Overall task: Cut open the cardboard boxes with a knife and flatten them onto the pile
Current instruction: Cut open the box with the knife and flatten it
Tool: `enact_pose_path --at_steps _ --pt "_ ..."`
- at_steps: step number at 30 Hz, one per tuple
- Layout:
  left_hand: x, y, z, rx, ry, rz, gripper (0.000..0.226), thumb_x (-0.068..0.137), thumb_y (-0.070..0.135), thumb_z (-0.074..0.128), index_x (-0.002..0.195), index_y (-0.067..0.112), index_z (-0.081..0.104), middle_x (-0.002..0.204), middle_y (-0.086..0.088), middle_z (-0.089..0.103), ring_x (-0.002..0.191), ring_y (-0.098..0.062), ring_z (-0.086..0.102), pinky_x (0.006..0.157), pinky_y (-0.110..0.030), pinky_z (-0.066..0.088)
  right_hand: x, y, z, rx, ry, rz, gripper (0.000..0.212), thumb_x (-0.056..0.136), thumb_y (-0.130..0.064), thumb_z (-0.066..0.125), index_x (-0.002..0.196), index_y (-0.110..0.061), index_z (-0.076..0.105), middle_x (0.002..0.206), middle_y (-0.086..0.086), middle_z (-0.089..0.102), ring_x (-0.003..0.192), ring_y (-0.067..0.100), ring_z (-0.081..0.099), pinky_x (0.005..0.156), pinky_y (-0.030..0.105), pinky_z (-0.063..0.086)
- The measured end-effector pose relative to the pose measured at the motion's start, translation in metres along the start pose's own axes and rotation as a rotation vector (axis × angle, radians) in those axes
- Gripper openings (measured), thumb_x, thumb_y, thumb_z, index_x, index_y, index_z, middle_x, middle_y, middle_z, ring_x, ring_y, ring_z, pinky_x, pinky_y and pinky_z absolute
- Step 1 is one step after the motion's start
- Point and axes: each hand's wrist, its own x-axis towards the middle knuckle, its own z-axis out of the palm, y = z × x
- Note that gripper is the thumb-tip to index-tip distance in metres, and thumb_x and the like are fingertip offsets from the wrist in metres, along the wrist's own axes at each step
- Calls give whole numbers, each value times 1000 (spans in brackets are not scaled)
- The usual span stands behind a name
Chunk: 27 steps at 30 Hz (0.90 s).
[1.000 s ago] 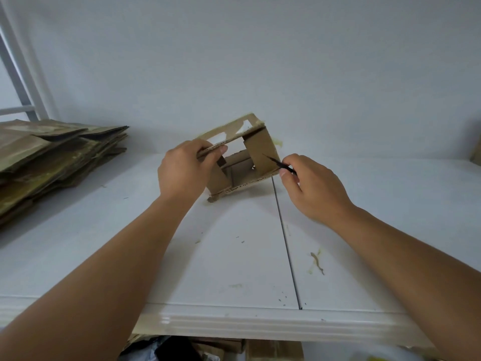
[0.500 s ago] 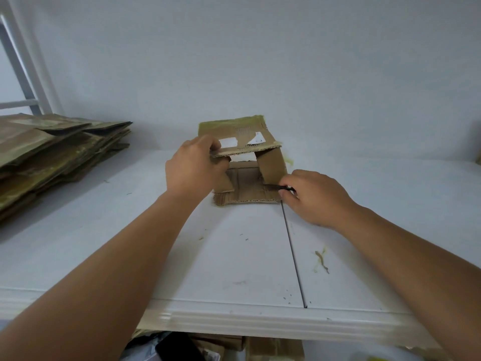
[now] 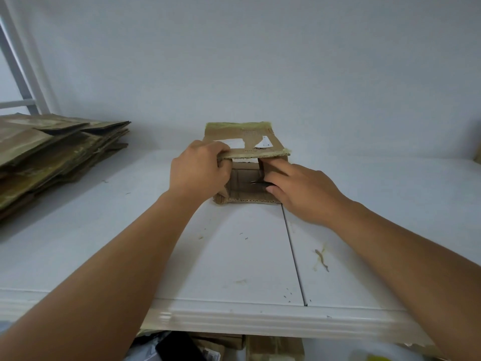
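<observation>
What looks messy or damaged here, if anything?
The small cardboard box has torn label remains and ripped paper on its top panel. A yellowish smear and small specks mark the white table. The flattened pile at left sits unevenly, edges fanned out.

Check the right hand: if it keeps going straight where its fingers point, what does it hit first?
Likely the inner right wall of the cardboard box: the right hand, holding the knife, points into the open end. Depth is unclear.

I'm in a plain storeroom or packing room; a white counter (image 3: 247, 261) against a bare wall (image 3: 260, 61); flattened cardboard pile (image 3: 52, 157) at the counter's left end.
</observation>
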Motion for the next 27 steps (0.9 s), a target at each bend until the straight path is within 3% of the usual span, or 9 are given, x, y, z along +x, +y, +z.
enact_pose_path --at_steps 4,9,11,15,20,23,25,27 --pt "1 -2 -1 36 11 -21 31 89 26 54 116 32 68 109 4 66 105 -21 55 76 -31 38 -2 -1 -2 54 -4 -39 22 101 -35 43 109 -23 60 147 -12 32 103 19 51 61 37 50" --pt "2 -16 -9 78 -59 -98 31 91 34 55 120 34 66 114 8 65 106 -19 55 76 -30 37 -8 4 -9 106 70 -41 21 99 -32 46 109 -22 61 138 -10 37 100 14 44 59 39 51" --pt "0 -26 -14 73 -128 -119 36 90 35 56 125 37 63 123 10 62 113 -18 53 81 -31 40 -10 7 -11 142 107 -22 24 98 -32 46 109 -20 64 141 -9 41 107 15 42 62 35 50" --pt "-3 -37 -18 47 -296 -40 56 88 29 59 142 40 48 141 13 45 133 -16 35 101 -40 40 -9 7 -12 233 166 -24 22 100 -23 51 111 -12 67 142 -3 48 125 20 43 85 30 45" --pt "-5 -40 -11 -4 -374 -24 68 80 42 64 143 39 39 139 12 35 130 -11 22 94 -31 28 -11 10 -8 398 153 129 26 103 -33 39 116 -18 55 147 -12 38 97 16 57 74 32 45" --pt "-6 -41 -10 -15 -406 -42 73 72 49 64 139 39 38 136 13 33 127 -11 22 93 -32 27 -11 12 -6 524 216 218 25 105 -35 35 119 -20 50 121 -3 62 99 22 61 79 32 49" --pt "-5 -43 -8 -17 -411 -40 68 76 46 69 136 38 39 131 14 34 121 -12 25 92 -32 28 -10 15 -6 560 226 283 24 105 -37 33 113 -19 47 105 8 67 90 28 63 76 45 52" --pt "-5 -45 -6 -28 -443 -34 63 76 48 70 132 37 42 123 15 36 112 -11 26 91 -32 29 -9 17 -5 537 227 311 22 105 -38 32 109 -20 44 103 13 68 74 24 61 67 47 51"
